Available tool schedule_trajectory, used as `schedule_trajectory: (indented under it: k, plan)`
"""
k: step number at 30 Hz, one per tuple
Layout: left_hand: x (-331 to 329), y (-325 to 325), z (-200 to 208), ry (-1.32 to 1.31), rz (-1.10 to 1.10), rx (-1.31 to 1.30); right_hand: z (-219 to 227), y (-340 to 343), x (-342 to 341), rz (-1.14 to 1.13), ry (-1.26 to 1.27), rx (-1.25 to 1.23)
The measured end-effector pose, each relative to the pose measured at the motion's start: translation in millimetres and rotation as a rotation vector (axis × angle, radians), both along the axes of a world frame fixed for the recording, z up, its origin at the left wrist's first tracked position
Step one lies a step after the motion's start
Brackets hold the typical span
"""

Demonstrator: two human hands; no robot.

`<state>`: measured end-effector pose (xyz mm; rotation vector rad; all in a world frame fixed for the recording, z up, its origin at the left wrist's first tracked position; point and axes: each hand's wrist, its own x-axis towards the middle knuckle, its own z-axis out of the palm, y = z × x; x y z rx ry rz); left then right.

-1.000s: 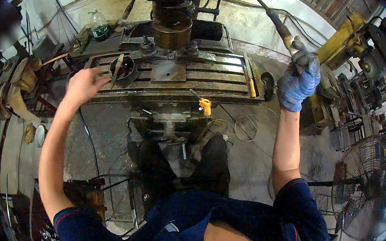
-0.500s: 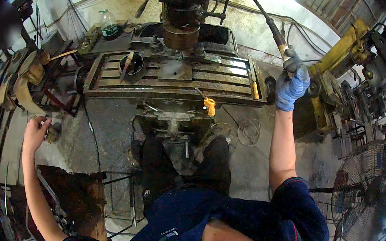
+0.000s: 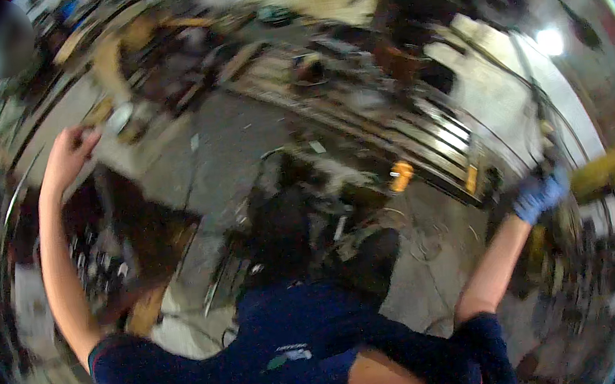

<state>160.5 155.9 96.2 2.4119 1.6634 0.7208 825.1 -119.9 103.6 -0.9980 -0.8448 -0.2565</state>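
Note:
Motion blurs the whole view. My right hand (image 3: 541,194), in a blue and grey work glove, is wrapped round the long lever handle (image 3: 545,131) of the milling machine (image 3: 402,60). On the far left my bare left hand (image 3: 70,157) has its fingers curled together; whatever they may hold cannot be made out. A pale round thing (image 3: 119,118) lies just beyond those fingertips, apart from them. Between my hands stretches the slotted machine table (image 3: 383,126), carrying a dark round container (image 3: 307,69).
A yellow-handled tool (image 3: 472,175) lies at the table's right end. Something bright yellow (image 3: 400,176) hangs at its front edge. Dark metal parts (image 3: 106,256) crowd the bench beside my left forearm. Yellow machinery (image 3: 612,169) stands at the right.
My view has swung left, shifting the machine and table rightward and tilting them. My right hand stays at the lever handle, now lower in view. My left hand appears higher, its fingers still curled.

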Motion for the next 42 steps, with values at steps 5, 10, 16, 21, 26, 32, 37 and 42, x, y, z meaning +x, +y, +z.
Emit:
schedule_trajectory:
  k: [5,10,16,21,26,32,37,42]
  plan:
    - [-95,-30,-18,-0.203,0.285,0.01,0,-27,45,-0.064,-0.211,-0.113]
    - [-166,-75,-68,-0.419,0.425,-0.005,21,-16,25,-0.417,-0.686,-0.152]
    - [-176,-90,-96,0.295,0.646,-0.28,42,-24,78,-0.973,-0.924,-0.044]
    - [-165,-107,-91,0.399,0.902,-0.188,78,-24,77,-1.336,-1.153,-0.178]
    - [-142,-106,-101,0.602,0.815,-0.216,89,-40,92,-1.266,-1.158,-0.124]
    - [-171,-99,-114,0.544,0.698,-0.232,53,-56,59,-0.2,-0.304,0.044]
    - [-231,-98,-147,0.577,0.575,-0.137,-39,-35,-6,-0.363,-0.375,-0.298]
    - [-209,-94,-125,0.535,0.656,-0.144,-175,-9,-40,0.115,0.232,-0.786]
